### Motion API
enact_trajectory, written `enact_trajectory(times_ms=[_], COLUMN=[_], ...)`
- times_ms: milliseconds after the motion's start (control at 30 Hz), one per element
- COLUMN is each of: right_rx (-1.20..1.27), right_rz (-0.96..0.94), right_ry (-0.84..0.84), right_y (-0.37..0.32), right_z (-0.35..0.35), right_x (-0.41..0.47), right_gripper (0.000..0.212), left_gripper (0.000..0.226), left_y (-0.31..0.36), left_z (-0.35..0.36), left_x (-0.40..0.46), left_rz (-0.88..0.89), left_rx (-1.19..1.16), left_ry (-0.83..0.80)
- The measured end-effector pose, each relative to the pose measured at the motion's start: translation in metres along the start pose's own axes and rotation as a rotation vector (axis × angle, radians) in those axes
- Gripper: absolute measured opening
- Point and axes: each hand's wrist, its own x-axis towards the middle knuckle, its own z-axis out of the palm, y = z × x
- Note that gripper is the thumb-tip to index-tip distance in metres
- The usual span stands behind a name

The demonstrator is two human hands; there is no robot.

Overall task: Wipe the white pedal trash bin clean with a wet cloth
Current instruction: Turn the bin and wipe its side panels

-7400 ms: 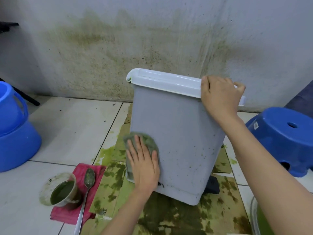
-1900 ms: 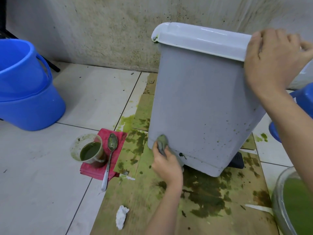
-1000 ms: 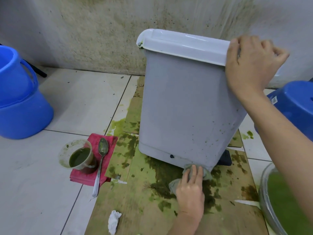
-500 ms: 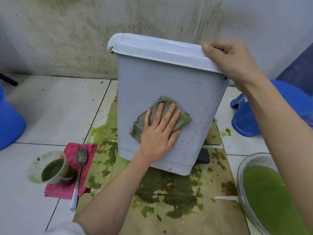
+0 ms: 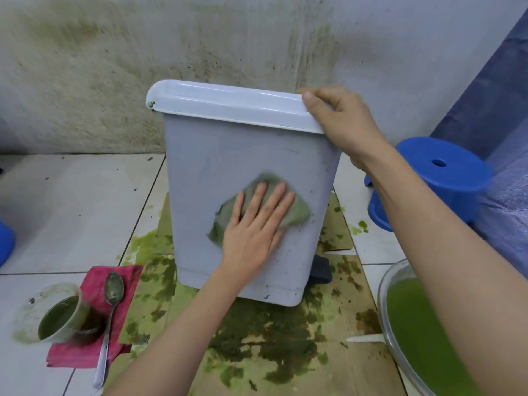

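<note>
Pressing wet cloth (image 5: 294, 212) flat on bin (image 5: 217, 172): left hand (image 5: 254, 232) fingers straight; right hand (image 5: 343, 121) grips lid (image 5: 228, 105). Bowl (image 5: 384, 284) below right: green liquid.

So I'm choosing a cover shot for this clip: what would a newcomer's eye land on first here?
First the white bin in the middle, tilted, with the left hand pressing a grey-green cloth flat against its side and the right hand gripping the lid's corner. Next the dark green mess on the cardboard under the bin. Then the bowl of bright green liquid at lower right.
</note>
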Motion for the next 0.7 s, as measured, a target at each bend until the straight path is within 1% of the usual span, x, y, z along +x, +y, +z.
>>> enact_trajectory(times_ms=[100, 133, 167, 233, 267, 333, 400, 433, 467, 500, 567, 633, 700], right_rx=[-0.006, -0.01, -0.011, -0.004, 0.006, 0.028, 0.049, 0.056, 0.064, 0.073, 0.097, 0.116, 0.126], right_rz=[0.005, 0.0, -0.007, -0.015, -0.009, 0.009, 0.023, 0.02, 0.014, 0.009, 0.016, 0.032, 0.039], right_ry=[-0.007, -0.012, -0.019, -0.027, -0.028, -0.033, -0.042, -0.043, -0.043, -0.037, -0.017, -0.016, -0.012], right_y=[0.0, 0.0, 0.0, 0.002, 0.003, 0.003, 0.003, 0.003, 0.003, 0.002, 0.001, -0.001, -0.001], right_z=[-0.001, -0.002, -0.002, -0.003, -0.004, -0.004, -0.006, -0.006, -0.006, -0.006, -0.006, -0.005, -0.005], right_x=[0.002, 0.002, 0.002, 0.003, 0.004, 0.003, 0.0, -0.002, -0.005, -0.008, -0.011, -0.01, -0.009], right_gripper=[0.033, 0.033, 0.033, 0.033, 0.033, 0.033, 0.033, 0.033, 0.032, 0.032, 0.032, 0.031, 0.031], left_gripper=[0.052, 0.051, 0.05, 0.05, 0.05, 0.05, 0.05, 0.05, 0.051, 0.052, 0.055, 0.055, 0.056], left_y=[0.002, 0.002, 0.004, 0.013, 0.018, 0.024, 0.015, 0.005, -0.005, -0.014, -0.027, -0.028, -0.01], left_z=[-0.008, -0.008, -0.008, -0.003, -0.001, 0.0, -0.001, -0.001, -0.004, -0.007, -0.014, -0.018, -0.018], left_x=[0.061, 0.072, 0.076, 0.069, 0.06, 0.034, 0.008, 0.0, -0.004, -0.003, 0.012, 0.034, 0.05], left_rz=[-0.21, -0.256, -0.291, -0.305, -0.282, -0.149, -0.004, 0.017, -0.014, -0.091, -0.295, -0.468, -0.631], left_rx=[-0.105, -0.135, -0.163, -0.187, -0.196, -0.18, -0.103, -0.068, -0.049, -0.038, -0.067, -0.155, -0.27], left_ry=[0.08, 0.098, 0.098, 0.099, 0.081, 0.013, -0.055, -0.082, -0.089, -0.092, -0.084, -0.055, -0.01])
